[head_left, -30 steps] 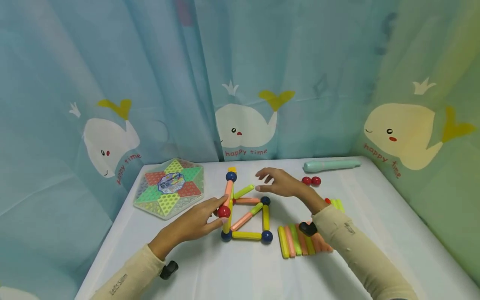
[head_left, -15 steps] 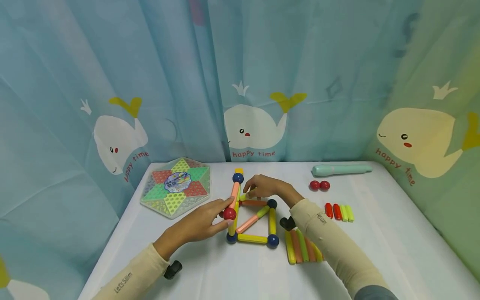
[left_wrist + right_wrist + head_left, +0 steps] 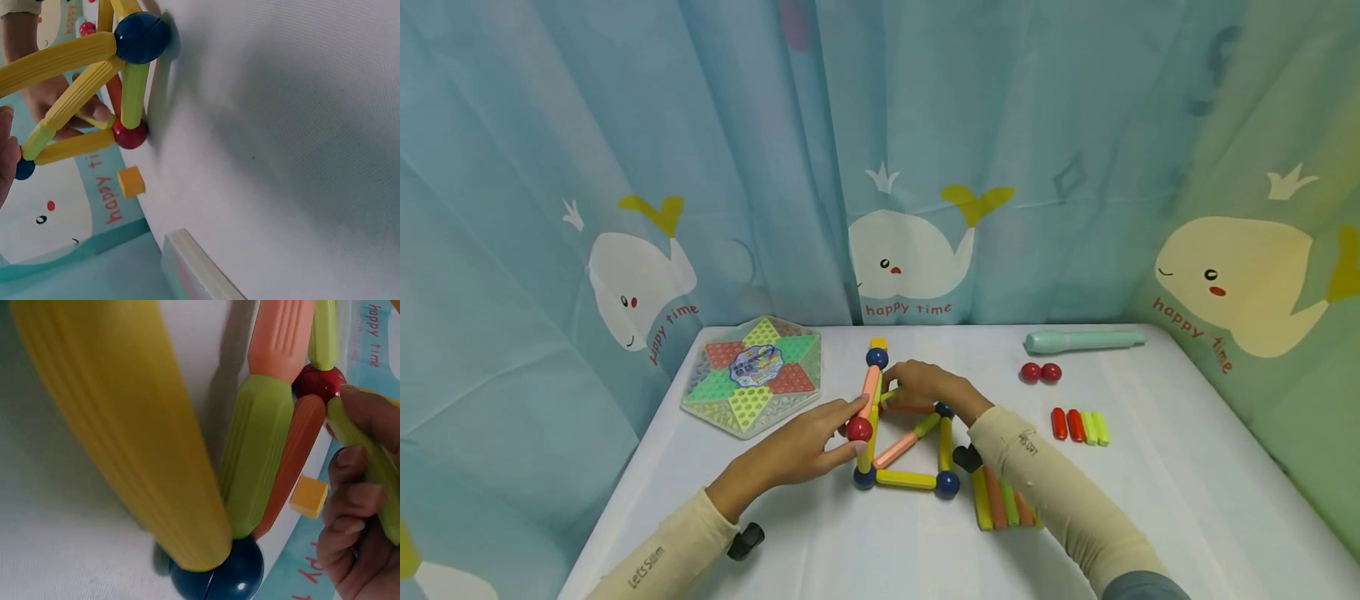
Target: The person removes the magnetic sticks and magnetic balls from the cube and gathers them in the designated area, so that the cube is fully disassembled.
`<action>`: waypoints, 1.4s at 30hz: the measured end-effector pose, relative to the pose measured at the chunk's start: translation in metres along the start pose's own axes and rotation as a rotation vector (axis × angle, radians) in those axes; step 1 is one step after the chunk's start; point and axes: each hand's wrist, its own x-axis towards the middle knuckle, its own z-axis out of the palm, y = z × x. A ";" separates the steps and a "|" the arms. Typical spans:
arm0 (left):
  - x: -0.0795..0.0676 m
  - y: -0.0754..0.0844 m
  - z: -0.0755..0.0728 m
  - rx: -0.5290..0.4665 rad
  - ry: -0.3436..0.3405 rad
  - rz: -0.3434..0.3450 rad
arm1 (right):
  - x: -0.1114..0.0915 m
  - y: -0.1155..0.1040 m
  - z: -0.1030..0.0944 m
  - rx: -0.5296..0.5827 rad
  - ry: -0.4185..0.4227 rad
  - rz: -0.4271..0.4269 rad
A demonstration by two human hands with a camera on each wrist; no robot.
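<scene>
— White cloth covers the table [image 3: 1150,500], with whale-print curtains [image 3: 625,167] hung close behind. What lies nearest?

— Nearest, a row of loose sticks [image 3: 1000,506] lies flat under the right sleeve. Just beyond stands the stick-and-ball frame [image 3: 904,446]: a yellow stick between two dark blue balls along the near edge, more sticks rising from it.

— And the hands?

— The left hand [image 3: 805,450] has thumb and fingers closed on the red ball [image 3: 859,429] at the frame's left side. The right hand [image 3: 925,385] is curled round a light green stick [image 3: 369,456] at the far side of the frame; the right wrist view shows the fingers wrapped over it beside another red ball [image 3: 319,381].

— How would that frame handle?

— Light and stiff in each piece, I judge, but loose at the joints: smooth balls let sticks swivel or slip off. Best held at a ball with one hand while the other takes a stick along its ribbed middle.

— Farther back?

— Three short pieces [image 3: 1080,426] to the right, two red balls [image 3: 1040,372] beyond them, a small yellow cube [image 3: 877,342] past the frame, a hexagonal checkers board [image 3: 752,375] to the left, and a mint green pen-like tool [image 3: 1082,340] by the curtain.
</scene>
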 end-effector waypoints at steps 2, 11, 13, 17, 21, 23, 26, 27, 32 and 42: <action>0.000 0.000 0.000 -0.003 0.001 0.002 | 0.000 0.003 0.001 0.014 0.002 -0.023; -0.001 -0.001 0.001 -0.009 0.020 0.022 | -0.004 0.016 0.002 0.120 0.023 -0.128; 0.000 0.000 0.000 -0.012 0.018 0.016 | -0.009 0.019 -0.001 0.143 0.030 -0.121; 0.000 0.003 0.000 -0.019 0.004 -0.005 | -0.029 0.030 -0.006 0.250 0.041 -0.102; -0.002 0.004 -0.002 -0.007 0.003 -0.016 | -0.062 0.046 -0.012 0.378 0.070 -0.121; -0.003 0.005 -0.003 -0.005 0.009 -0.014 | -0.082 0.056 -0.014 0.406 0.095 -0.142; -0.004 0.006 -0.003 -0.006 0.019 -0.015 | -0.117 0.072 -0.015 0.416 0.140 -0.134; -0.004 0.006 -0.003 -0.010 0.020 -0.022 | -0.129 0.078 -0.014 0.406 0.157 -0.134; -0.007 0.004 -0.002 -0.030 0.015 -0.053 | -0.185 0.108 -0.003 0.383 0.221 -0.091; -0.007 0.006 0.000 0.001 0.035 -0.009 | -0.253 0.150 0.044 0.321 0.273 0.118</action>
